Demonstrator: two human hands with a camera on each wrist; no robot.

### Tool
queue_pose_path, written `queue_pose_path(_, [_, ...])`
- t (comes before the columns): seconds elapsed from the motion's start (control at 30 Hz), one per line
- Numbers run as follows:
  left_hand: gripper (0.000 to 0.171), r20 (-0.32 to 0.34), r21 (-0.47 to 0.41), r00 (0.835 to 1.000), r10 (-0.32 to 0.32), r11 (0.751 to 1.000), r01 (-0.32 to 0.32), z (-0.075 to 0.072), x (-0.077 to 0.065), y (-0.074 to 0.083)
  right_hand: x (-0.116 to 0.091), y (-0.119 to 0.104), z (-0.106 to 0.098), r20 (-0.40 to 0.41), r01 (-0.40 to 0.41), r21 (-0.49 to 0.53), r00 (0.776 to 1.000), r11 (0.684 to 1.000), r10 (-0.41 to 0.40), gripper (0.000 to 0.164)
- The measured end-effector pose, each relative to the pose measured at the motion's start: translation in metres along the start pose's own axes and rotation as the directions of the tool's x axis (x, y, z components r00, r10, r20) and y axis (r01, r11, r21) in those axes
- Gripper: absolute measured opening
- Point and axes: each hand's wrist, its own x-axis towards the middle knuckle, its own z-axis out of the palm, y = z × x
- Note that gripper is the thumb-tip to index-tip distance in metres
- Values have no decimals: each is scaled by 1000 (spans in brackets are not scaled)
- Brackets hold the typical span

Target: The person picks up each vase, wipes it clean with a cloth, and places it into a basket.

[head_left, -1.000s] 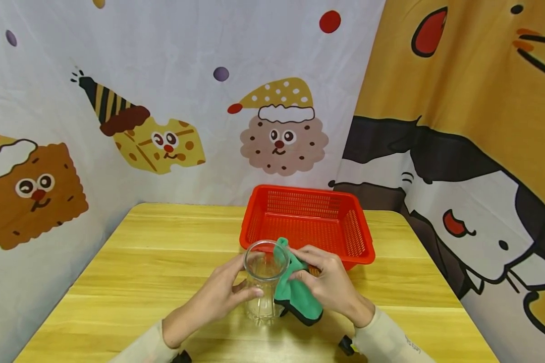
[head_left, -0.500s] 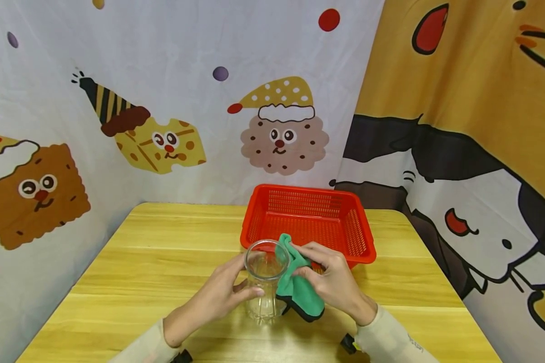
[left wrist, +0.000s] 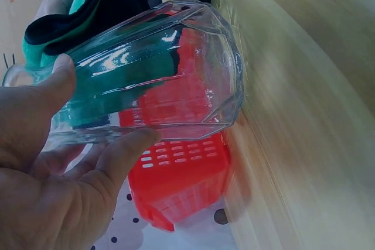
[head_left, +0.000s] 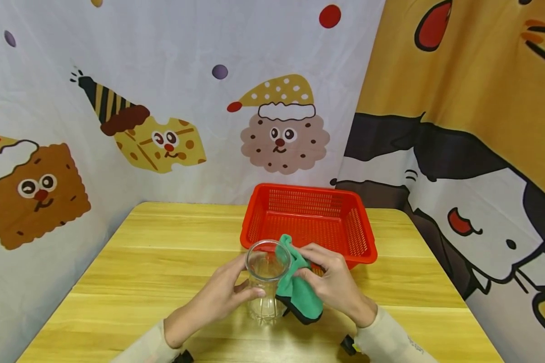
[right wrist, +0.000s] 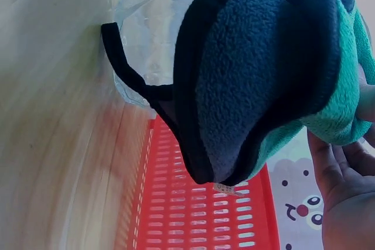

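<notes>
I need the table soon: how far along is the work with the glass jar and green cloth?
Done: the left hand grips the glass jar and the right hand holds the green cloth.
In hand: the cloth is bunched at the jar's right side, probably for wiping.
Left: perhaps more wiping, then setting both down; both are held outside the red basket. How clean the glass is, I can't tell.
</notes>
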Motion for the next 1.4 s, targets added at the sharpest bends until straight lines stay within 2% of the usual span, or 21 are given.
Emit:
queue_pose_path(0.17, [72,-6,-5,1000,16,1000,-16,-1,0,1,0,-2,0,40,-7,-16,999,1000,8,42])
queue_pose_path(0.43, [72,-12,8,1000,23,1000,-23,-1,0,2,1,-4,-2,101,88,-115,992,989,-77,46])
queue_pose_path(0.57, [74,-10,19,1000,18,1000,-18,0,0,2,2,-5,-2,139,93,-146,988,985,-73,48])
queue_pose_path(0.9, [74,-1,12,1000,12,1000,-12,-1,-1,3,6,-9,-4,246,167,-233,963,958,-108,52])
queue_pose_path(1.13, [73,-3,9,1000,11,1000,-11,-1,-1,3,8,-12,-7,315,156,-262,947,952,-68,42])
queue_pose_path(1.4, [74,-5,3,1000,9,1000,-9,0,-2,2,5,-9,-7,344,183,-294,936,938,-75,31])
